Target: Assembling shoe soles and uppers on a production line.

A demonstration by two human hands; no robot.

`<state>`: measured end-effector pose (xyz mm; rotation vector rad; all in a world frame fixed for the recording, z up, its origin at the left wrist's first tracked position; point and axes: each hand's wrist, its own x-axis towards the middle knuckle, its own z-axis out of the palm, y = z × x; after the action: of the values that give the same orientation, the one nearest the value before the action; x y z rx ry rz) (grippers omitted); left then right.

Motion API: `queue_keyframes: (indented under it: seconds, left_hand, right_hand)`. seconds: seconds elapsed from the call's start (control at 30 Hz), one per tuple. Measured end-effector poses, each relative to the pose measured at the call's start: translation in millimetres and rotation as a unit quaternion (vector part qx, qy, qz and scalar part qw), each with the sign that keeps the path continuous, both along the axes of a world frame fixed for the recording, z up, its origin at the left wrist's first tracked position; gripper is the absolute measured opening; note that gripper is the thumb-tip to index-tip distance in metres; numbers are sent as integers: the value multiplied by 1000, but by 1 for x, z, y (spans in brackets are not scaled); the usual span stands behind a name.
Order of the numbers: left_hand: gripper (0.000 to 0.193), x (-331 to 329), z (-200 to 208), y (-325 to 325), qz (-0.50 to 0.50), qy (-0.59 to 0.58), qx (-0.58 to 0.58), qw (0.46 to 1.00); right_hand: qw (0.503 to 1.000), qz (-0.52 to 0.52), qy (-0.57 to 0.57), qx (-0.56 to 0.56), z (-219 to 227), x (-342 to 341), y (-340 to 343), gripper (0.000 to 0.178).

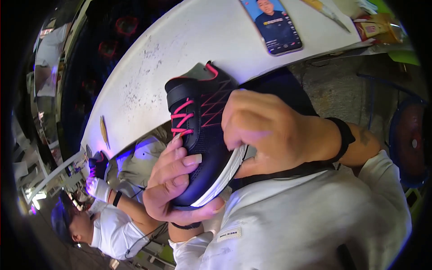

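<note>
Cupping left hand (173, 182): wrapped firmly around the toe of a black lace-up sneaker (211, 157), fingers over the upper, thumb along the sole side.
Curled right hand (265, 128): at the right side of the white midsole (220, 182); whether it pinches anything is hidden.
Sneaker in the grip: between both hands, toe near and left, collar far, over the near table edge; whether the heel touches cannot be told.
Midsole and upper: probably light overall, with a stiffer sole and soft, yielding mesh; best held by toe and sole edge, as the smooth toe may slip.
Pink laces (182, 118): just beyond the left fingertips.
White table (157, 49): behind the sneaker, bearing a smartphone (274, 29) far right and a pointed tool (104, 130) left.
Co-worker (114, 225): farther left, a hand at another dark sneaker (97, 166).
</note>
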<state>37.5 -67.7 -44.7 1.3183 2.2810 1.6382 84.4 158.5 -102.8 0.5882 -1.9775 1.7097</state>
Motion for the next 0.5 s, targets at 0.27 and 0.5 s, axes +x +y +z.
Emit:
queue_keyframes:
  seconds: [0.27,0.5]
  left_hand:
    - [68,-13,42,11,85,64,-269,957]
    - [66,-33,51,11,27,170,-333,927]
  right_hand:
    - [991,-29,-122,53,-36,-13,3,44]
    - [998,-45,42,-14,-42,-31,-17,36]
